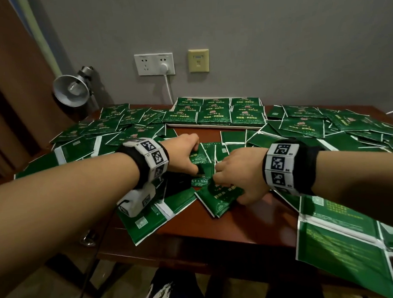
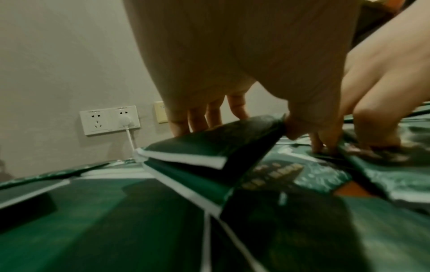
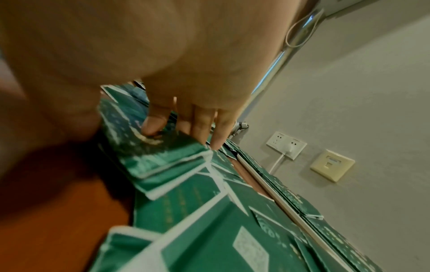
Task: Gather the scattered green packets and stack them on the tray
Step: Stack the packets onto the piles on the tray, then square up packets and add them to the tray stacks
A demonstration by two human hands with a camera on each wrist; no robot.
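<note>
Green packets cover the brown table. At its back stands a white tray holding neat rows of stacked packets. In the middle, my left hand grips a small bunch of packets. The left wrist view shows the fingers behind the lifted bunch and the thumb at its near corner. Just to the right, my right hand pinches another packet with thumb and curled fingers. The right wrist view shows that hand on a packet. The two hands almost touch.
Loose packets lie in heaps at the left, the right and the near right corner. A desk lamp stands at the back left. A wall socket carries a plug and white cable.
</note>
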